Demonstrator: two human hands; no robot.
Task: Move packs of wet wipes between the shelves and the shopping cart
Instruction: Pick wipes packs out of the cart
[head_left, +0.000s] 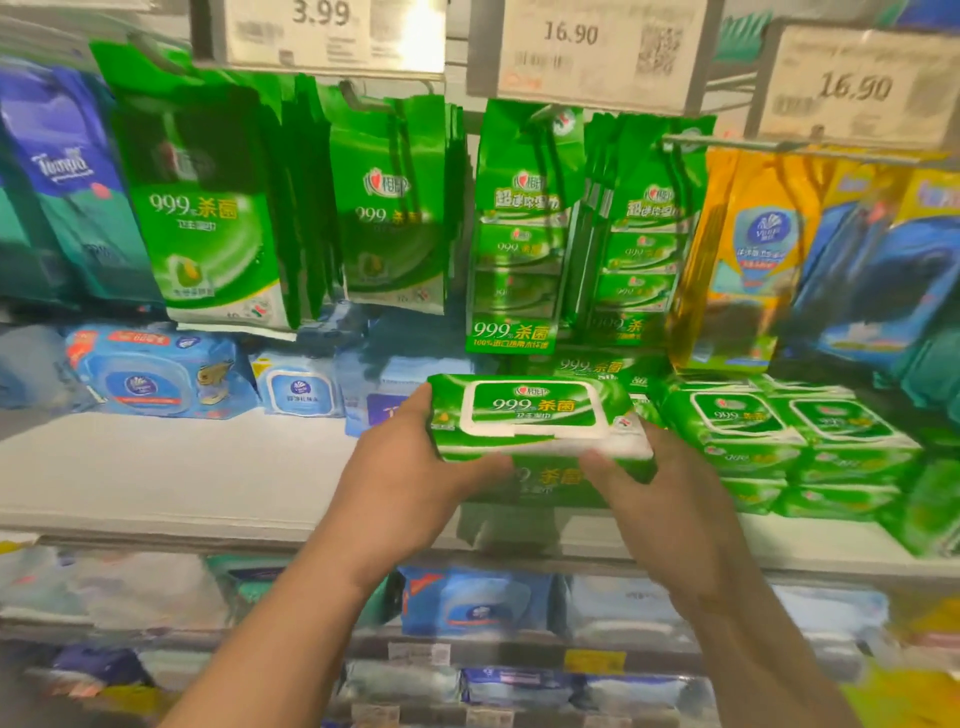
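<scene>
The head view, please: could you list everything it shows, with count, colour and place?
held wipes pack: one, green with a white lid, above the shelf front at centre, with a second green pack directly beneath it.
stacked wipes packs: several, green, on the white shelf at right.
hanging pouches: several, green, on hooks above.
blue wipes packs: a few, on the shelf at left.
yellow and blue bags: some, hanging at upper right.
price tags: three, white, along the top.
lower shelves: blurred blue and white packs.
left hand: grip on the pack's left end.
right hand: grip on its right end.
</scene>
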